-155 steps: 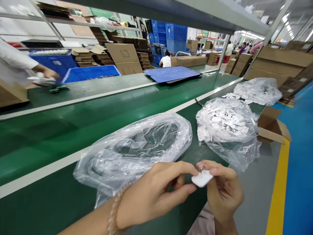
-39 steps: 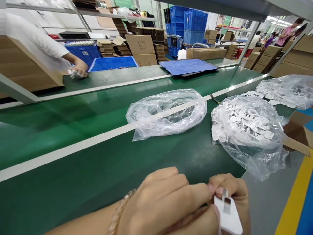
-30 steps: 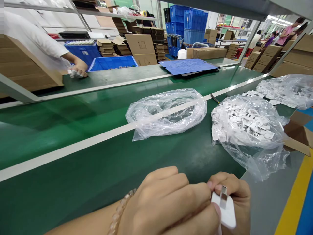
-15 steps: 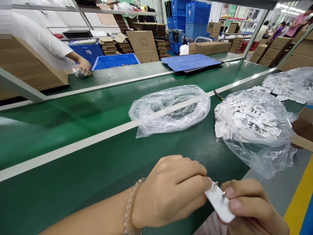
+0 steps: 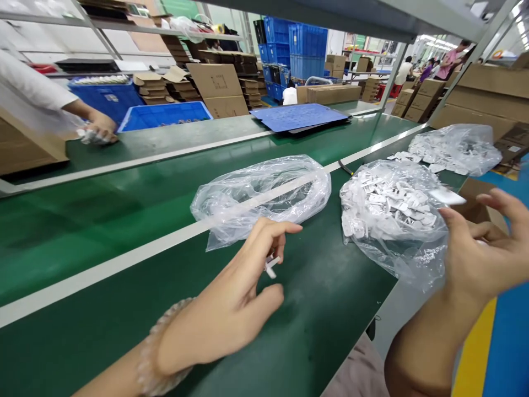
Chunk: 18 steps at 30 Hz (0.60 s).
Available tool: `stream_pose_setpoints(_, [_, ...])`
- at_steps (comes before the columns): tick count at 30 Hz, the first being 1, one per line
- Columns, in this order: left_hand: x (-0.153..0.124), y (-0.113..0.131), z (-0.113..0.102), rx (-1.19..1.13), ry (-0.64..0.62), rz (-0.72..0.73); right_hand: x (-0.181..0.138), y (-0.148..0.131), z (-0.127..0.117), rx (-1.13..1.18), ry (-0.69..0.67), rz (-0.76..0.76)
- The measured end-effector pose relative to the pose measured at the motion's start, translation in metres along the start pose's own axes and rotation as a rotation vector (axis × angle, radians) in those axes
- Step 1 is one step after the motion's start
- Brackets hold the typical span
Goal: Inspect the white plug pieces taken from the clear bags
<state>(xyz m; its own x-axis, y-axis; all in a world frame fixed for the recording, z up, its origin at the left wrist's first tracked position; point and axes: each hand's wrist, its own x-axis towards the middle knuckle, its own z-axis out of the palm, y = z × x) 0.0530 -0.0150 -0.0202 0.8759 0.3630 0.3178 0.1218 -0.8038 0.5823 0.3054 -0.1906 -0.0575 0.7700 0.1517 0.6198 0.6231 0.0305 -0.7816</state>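
My left hand [image 5: 231, 309], with a beaded bracelet at the wrist, hovers over the green bench. Its thumb and index finger are apart, while the other fingers curl round small white plastic pieces [image 5: 271, 266]. My right hand [image 5: 483, 253] is raised at the right, thumb and index finger spread. A blurred flat white plastic plate [image 5: 447, 196] appears just beyond its thumb, apart from the fingertips. A speck of white shows by its curled fingers, too little to name. Nearest to that hand lies a clear bag of white plastic parts [image 5: 397, 198].
A crumpled clear plastic bag [image 5: 264, 196] lies across the white strip. Another bag of white parts [image 5: 458, 146] sits farther right, beside an open carton [image 5: 481, 198]. Blue sheets [image 5: 300, 117] rest behind. Across the bench, another person's hand [image 5: 99, 129] holds something whitish.
My hands have parted. The right one has moved up and right and let go of the white plate; the left has moved left, its thumb and index finger opening. The view has shifted right.
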Motion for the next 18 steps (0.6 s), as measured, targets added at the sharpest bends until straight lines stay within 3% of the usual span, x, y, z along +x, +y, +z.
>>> stream_pose_setpoints(2, [0.001,-0.004,-0.002,-0.087,-0.037,-0.011,0.01,0.0,-0.004,-0.202,0.223,-0.09])
stream_pose_setpoints(4, [0.001,-0.007,0.002,-0.121,-0.034,-0.01,-0.007,-0.007,-0.004,-0.232,0.265,-0.124])
stream_pose_setpoints(6, [0.002,-0.006,0.01,-0.112,-0.032,0.016,-0.039,-0.017,0.0,-0.198,0.147,-0.165])
stream_pose_setpoints(10, [-0.002,0.005,0.021,-0.098,-0.01,0.13,-0.09,-0.039,0.026,0.005,-0.356,-0.21])
stream_pose_setpoints(12, [-0.005,0.012,0.021,-0.12,-0.041,0.178,-0.099,-0.049,0.038,0.138,-0.508,-0.247])
stream_pose_setpoints(14, [-0.007,0.016,0.02,-0.15,-0.05,0.189,-0.101,-0.055,0.045,0.23,-0.534,-0.263])
stream_pose_setpoints(18, [-0.007,0.016,0.017,-0.241,0.11,0.204,-0.108,-0.057,0.042,0.239,-0.413,-0.154])
